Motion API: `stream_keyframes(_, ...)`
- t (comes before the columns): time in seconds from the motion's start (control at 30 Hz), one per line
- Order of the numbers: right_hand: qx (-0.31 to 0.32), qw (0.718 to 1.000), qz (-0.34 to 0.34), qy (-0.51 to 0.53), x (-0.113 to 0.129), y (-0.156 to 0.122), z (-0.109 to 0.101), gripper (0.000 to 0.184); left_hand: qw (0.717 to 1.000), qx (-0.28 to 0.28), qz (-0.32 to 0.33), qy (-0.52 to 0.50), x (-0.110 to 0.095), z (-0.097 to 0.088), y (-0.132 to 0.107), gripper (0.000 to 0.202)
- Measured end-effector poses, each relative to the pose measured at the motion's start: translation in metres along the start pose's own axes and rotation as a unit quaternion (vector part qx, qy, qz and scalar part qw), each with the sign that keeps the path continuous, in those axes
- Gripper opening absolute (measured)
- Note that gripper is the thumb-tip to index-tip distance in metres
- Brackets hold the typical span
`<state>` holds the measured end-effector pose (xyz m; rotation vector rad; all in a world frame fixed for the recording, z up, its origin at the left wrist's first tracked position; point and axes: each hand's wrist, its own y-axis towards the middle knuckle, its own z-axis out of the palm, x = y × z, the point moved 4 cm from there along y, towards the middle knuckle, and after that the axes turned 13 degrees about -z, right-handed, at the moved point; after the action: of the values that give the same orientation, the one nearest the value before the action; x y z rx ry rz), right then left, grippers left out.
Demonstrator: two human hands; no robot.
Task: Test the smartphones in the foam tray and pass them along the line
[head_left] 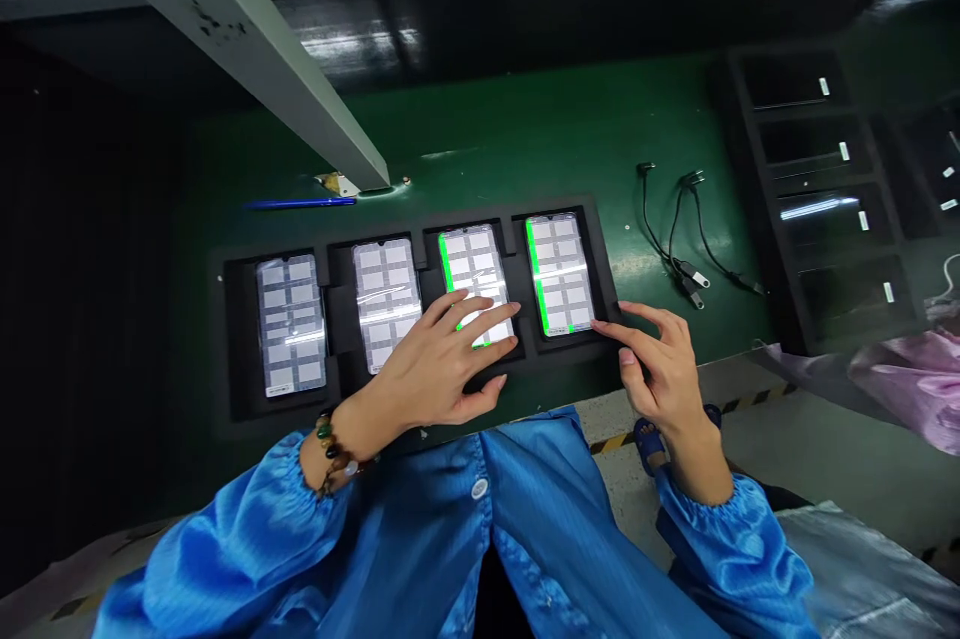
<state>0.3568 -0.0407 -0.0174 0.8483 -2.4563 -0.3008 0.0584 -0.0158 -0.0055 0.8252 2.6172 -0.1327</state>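
Observation:
Several lit smartphones lie in a row in the slots of a black foam tray (345, 319). My left hand (442, 359) is spread over the lower half of the third smartphone (471, 254), hiding part of its screen. At the lower right corner of the rightmost smartphone (561, 274), the index fingertip of my right hand (664, 369) touches or nearly touches the screen. Both of these screens show pale blocks with a green strip down the left side. The second smartphone (386, 289) and the leftmost smartphone (292, 324) show grey and white blocks without green.
Behind the tray lies a blue pen (304, 203) by a grey metal post (300, 89). Short black cables (675, 239) rest on the green table (525, 139). A second black tray (810, 189) with dark-screened devices stands at the right, near pink cloth (911, 384).

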Motion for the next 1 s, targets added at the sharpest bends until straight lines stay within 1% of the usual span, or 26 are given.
stream_keyframes(0.13,-0.003,1.0,-0.003,0.002,-0.002,0.004,0.002,0.049,1.0,-0.009,-0.01,0.007,0.005,-0.002,0.006,0.035)
stream_keyframes(0.27,0.017,1.0,0.012,0.001,-0.01,0.015,0.006,0.048,0.999,-0.02,-0.029,0.018,0.015,-0.006,0.015,0.041)
stream_keyframes(0.47,0.047,0.999,0.01,-0.003,-0.029,0.049,0.012,0.046,0.997,-0.023,-0.074,0.018,0.037,-0.011,0.032,0.045)
stream_keyframes(0.73,0.058,0.998,0.008,-0.009,-0.058,0.093,0.021,0.046,0.991,-0.038,-0.124,0.031,0.061,-0.019,0.057,0.047)
stream_keyframes(0.9,0.048,0.999,0.009,-0.006,-0.066,0.11,0.024,0.046,0.988,-0.05,-0.144,0.032,0.071,-0.022,0.071,0.047)
stream_keyframes(1.0,0.045,0.999,0.008,-0.008,-0.065,0.114,0.027,0.047,0.987,-0.05,-0.154,0.02,0.073,-0.022,0.073,0.047)
